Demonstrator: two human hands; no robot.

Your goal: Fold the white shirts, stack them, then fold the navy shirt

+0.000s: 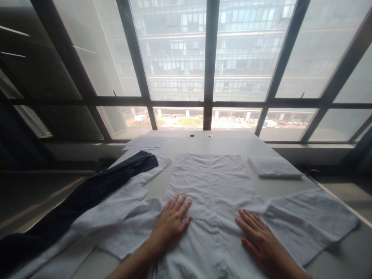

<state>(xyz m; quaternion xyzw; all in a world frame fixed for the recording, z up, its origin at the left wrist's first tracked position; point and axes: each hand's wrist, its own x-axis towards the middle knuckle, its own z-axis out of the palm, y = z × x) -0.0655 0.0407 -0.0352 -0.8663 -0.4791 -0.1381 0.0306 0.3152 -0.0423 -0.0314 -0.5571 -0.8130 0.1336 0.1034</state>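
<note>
A white button-up shirt (213,182) lies spread flat on the table, its button line running up the middle and its hem at the far end. Both sleeves stretch out to the sides; the right sleeve (310,221) reaches near the table's right edge. My left hand (171,223) rests palm down on the shirt's left side, fingers apart, with nothing in it. On the shirt's right side my right hand (257,236) lies flat, its fingers stretched out and holding nothing. The collar end runs toward the bottom of the view.
Dark trousers (116,178) lie along the table's left side, over more white cloth (145,174). A folded white garment (273,167) sits at the right. Sheets of paper (145,142) lie at the far left of the white table (229,143). Large windows (174,50) stand behind it.
</note>
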